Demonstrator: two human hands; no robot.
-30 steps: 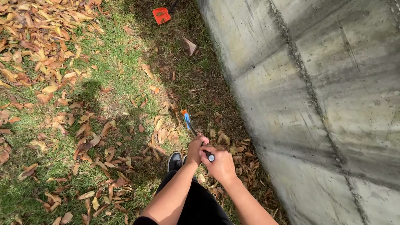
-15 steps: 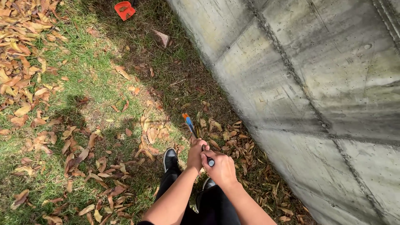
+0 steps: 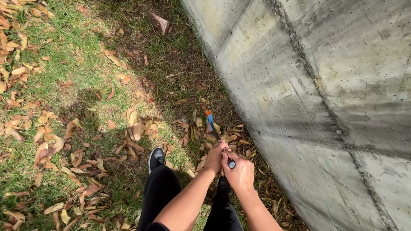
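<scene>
A long-handled tool point(image 3: 212, 128) with a blue and orange lower end is gripped by 2 hands: the left hand point(image 3: 215, 156) and right hand point(image 3: 239, 172) are clenched around its handle, above dry leaves point(image 3: 137, 128) beside a concrete wall point(image 3: 325, 85).

The view now sits further along the concrete wall point(image 3: 325, 85): the orange object seen at the top of the grass point(image 3: 64, 55) a second ago is out of sight. The pale leaf point(image 3: 159, 21) near the wall's foot now lies at the top edge. The left shoe point(image 3: 156, 157) is planted further forward on the leaves.
</scene>
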